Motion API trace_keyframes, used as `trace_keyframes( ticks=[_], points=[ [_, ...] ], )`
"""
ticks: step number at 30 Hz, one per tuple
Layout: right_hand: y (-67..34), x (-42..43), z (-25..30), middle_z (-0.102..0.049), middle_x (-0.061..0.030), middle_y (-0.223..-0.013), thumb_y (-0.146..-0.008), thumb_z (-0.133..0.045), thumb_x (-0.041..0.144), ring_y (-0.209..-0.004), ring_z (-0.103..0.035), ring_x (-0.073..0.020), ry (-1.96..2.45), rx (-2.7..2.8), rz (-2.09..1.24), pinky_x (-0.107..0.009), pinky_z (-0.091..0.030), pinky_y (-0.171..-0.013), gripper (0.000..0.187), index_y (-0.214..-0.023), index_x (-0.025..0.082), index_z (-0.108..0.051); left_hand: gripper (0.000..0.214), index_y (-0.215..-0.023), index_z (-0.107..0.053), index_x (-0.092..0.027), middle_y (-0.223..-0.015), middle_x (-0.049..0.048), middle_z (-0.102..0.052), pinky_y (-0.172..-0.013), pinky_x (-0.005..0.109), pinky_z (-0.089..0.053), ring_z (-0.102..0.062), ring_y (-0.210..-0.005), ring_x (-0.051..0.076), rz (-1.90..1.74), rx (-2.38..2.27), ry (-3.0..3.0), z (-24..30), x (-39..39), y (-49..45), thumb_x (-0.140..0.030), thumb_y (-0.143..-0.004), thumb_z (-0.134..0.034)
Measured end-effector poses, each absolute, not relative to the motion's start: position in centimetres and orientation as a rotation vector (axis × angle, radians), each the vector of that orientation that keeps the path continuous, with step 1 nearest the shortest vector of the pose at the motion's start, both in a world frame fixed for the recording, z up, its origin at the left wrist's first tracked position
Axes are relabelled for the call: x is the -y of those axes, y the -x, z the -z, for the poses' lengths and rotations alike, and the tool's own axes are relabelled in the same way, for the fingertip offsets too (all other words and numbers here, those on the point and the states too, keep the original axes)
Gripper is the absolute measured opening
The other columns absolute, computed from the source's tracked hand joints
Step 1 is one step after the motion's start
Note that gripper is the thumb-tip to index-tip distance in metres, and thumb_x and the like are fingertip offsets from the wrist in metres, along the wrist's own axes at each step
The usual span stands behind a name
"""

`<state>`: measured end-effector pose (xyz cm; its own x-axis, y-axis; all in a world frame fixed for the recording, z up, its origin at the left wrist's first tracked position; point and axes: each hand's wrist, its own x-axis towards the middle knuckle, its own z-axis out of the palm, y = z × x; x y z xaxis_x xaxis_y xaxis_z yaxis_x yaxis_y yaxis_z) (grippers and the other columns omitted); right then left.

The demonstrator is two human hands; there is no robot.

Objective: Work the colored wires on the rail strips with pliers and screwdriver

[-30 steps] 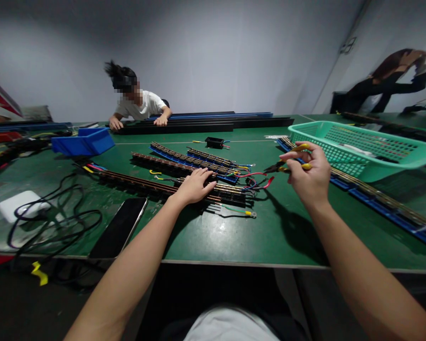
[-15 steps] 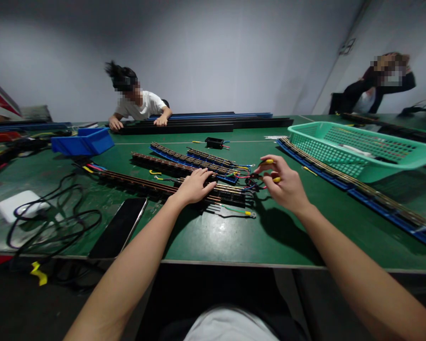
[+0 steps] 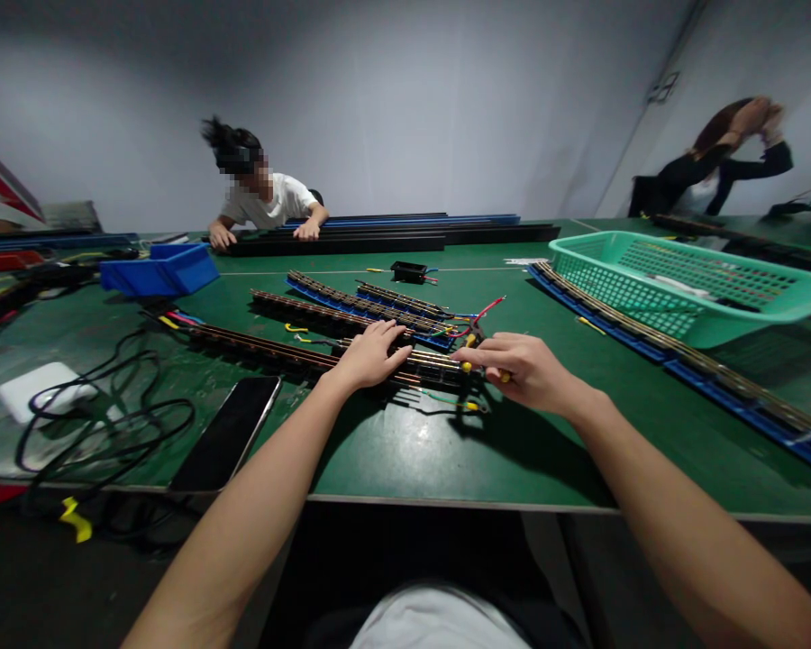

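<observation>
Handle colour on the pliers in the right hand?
Yellow plier handles; shows best in the head view.

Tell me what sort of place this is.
Probably an electrical assembly workshop: long wired strips lie on the green worktop, the right hand holds yellow-handled pliers, and another person leans over black bars opposite.

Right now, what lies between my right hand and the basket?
The head view shows a curved rail and a small yellow piece between your right hand and the basket.
</observation>
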<state>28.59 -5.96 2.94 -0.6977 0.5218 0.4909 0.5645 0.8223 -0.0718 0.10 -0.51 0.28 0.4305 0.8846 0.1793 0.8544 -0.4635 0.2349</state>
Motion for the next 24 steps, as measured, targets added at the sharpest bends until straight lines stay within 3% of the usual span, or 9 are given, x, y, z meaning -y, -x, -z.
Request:
trace_keyframes(
  ticks=[5, 10, 21, 24],
  points=[
    [-28.4, 6.0, -2.4, -0.074, -0.0055, -0.092, -0.085, -0.048, 0.010, -0.076, -0.066, -0.0195, 0.877, 2.444, 0.099, -0.029, -0.046, -0.068, 0.051, -0.132, 0.025, -0.060, 0.055, -0.144, -0.049, -0.022, -0.157, 0.0107, -0.041, -0.117, 0.052, -0.031, -0.032, -0.147, 0.028, -0.414, -1.573, -2.556, -0.3, 0.5, -0.1, -0.053, -0.098, -0.041],
    [-28.3, 6.1, -2.3, -0.071, -0.0003, -0.081, -0.079, -0.048, 0.007, -0.066, -0.065, -0.0161, 0.975, 2.322, 0.011, -0.026, -0.047, -0.066, 0.059, -0.135, 0.023, -0.051, 0.055, -0.144, -0.049, -0.021, -0.157, 0.0117, -0.041, -0.117, 0.052, -0.031, -0.033, -0.147, 0.029, -0.403, -1.575, -2.565, -0.5, 0.6, -0.2, -0.052, -0.099, -0.042],
    [-27.5, 6.2, -2.6, -0.070, 0.0004, -0.073, -0.076, -0.050, 0.012, -0.054, -0.061, -0.0146, 1.222, 2.011, -0.152, -0.025, -0.043, -0.056, 0.046, -0.122, 0.021, -0.052, 0.055, -0.143, -0.049, -0.021, -0.156, 0.0111, -0.042, -0.117, 0.052, -0.032, -0.033, -0.146, 0.028, -0.405, -1.580, -2.575, -0.3, 0.5, -0.2, -0.052, -0.098, -0.041],
    [-27.5, 6.2, -2.9, -0.072, -0.0011, -0.079, -0.076, -0.050, 0.013, -0.061, -0.064, -0.0164, 1.229, 1.934, -0.200, -0.026, -0.046, -0.059, 0.043, -0.118, 0.022, -0.051, 0.055, -0.143, -0.049, -0.022, -0.156, 0.0109, -0.042, -0.117, 0.052, -0.031, -0.033, -0.146, 0.028, -0.407, -1.575, -2.579, -0.3, 0.5, -0.2, -0.052, -0.099, -0.041]
  ],
)
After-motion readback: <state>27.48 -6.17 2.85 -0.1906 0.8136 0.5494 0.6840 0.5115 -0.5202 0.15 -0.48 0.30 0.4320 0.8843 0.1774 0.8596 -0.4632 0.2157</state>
